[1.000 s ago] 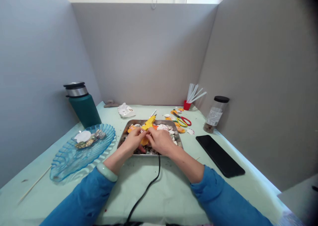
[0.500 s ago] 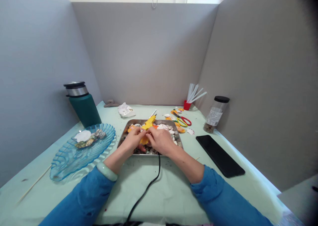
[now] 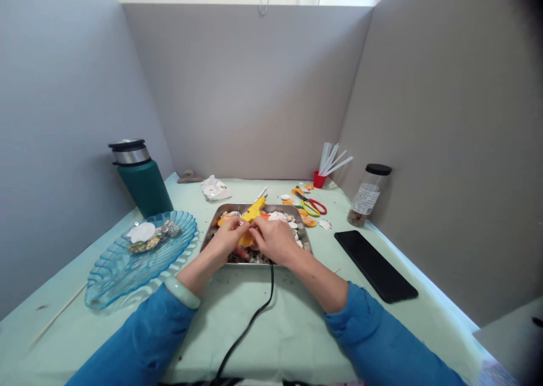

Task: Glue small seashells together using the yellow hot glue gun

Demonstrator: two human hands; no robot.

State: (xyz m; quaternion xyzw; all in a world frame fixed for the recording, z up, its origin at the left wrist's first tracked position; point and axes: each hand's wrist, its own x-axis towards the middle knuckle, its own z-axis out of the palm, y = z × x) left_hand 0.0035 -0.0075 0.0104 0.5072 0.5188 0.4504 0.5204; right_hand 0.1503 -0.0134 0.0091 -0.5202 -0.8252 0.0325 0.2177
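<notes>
Both hands meet over a metal tray filled with shells and small stones. My left hand is closed in a pinch, with a tiny white bit showing at its fingertips. My right hand is closed too, its fingertips against those of the left; whatever lies between them is too small to name. Under and just beyond the fingers is a yellow glue gun, nozzle pointing away, its handle partly hidden by the hands. A black cord runs from the tray towards me.
Left: a blue glass dish with shells, a green bottle and a thin stick. Right: scissors, paper cutouts, glue sticks in a red cup, a jar and a black phone. Grey panels surround the table.
</notes>
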